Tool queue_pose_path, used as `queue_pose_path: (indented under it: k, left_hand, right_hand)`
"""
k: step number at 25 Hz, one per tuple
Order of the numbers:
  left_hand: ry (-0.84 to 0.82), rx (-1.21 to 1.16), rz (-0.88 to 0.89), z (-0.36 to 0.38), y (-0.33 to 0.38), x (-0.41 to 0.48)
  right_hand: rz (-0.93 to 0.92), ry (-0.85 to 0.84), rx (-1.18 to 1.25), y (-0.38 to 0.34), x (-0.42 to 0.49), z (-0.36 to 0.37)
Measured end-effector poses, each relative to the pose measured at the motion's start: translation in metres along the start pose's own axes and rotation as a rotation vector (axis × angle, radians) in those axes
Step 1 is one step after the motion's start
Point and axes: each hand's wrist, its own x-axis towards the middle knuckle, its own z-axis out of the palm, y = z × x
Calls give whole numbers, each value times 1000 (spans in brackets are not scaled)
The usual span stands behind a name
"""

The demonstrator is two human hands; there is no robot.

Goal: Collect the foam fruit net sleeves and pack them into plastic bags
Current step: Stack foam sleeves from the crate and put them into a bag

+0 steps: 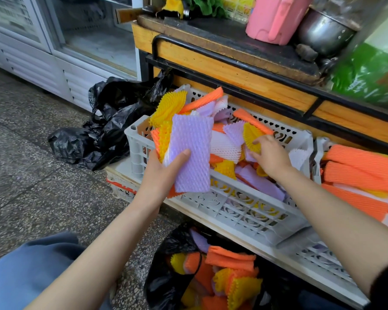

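A white plastic crate (238,204) holds several loose foam net sleeves in orange, yellow, purple and white. My left hand (164,173) grips a stack of sleeves (188,148) with a purple one on top, held over the crate's left end. Inside the crate my right hand (271,155) pinches a yellow sleeve (251,135). Below the crate, at the bottom of the view, a black plastic bag (168,265) stands open with orange, yellow and purple sleeves inside.
Crumpled black bags (108,128) lie on the floor left of the crate. A second crate (318,153) on the right holds orange sleeves (363,168). A wooden counter (233,70) with a pink jug (276,16) and a metal pot (323,32) overhangs behind. A glass-door fridge (54,41) stands far left.
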Motion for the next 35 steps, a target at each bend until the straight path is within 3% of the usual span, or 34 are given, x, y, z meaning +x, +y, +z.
queue_pose_path:
  k: [2, 5, 9, 15, 18, 23, 27, 29, 33, 35]
  left_hand:
    - [31, 15, -4, -3, 0, -1]
    - [42, 29, -21, -4, -5, 2]
    - [46, 55, -56, 9, -13, 3]
    - [111, 118, -19, 38, -15, -10]
    - [136, 163, 90, 45, -14, -23]
    - [23, 243, 241, 41, -13, -56]
    - [-85, 111, 138, 38, -13, -78]
    - [-107, 31, 40, 33, -18, -81]
    - [-213, -77, -227, 28, -27, -94]
    - [-277, -142, -365, 28, -31, -103]
  right_hand:
    - [23, 35, 0, 3, 2, -1]
    - [32, 108, 182, 4, -1, -10]
    - [-115, 232, 476, -24, -36, -38]
    - [-292, 205, 829, -72, -115, -63]
    - [-253, 119, 979, -85, -133, -70]
    - [-87, 16, 1247, -92, -145, -78]
    - [17, 80, 1216, -90, -149, -75]
    - [87, -34, 1276, -85, -152, -73]
    - [127, -444, 1447, -68, -162, -67]
    - [149, -544, 1448, -59, -170, -61]
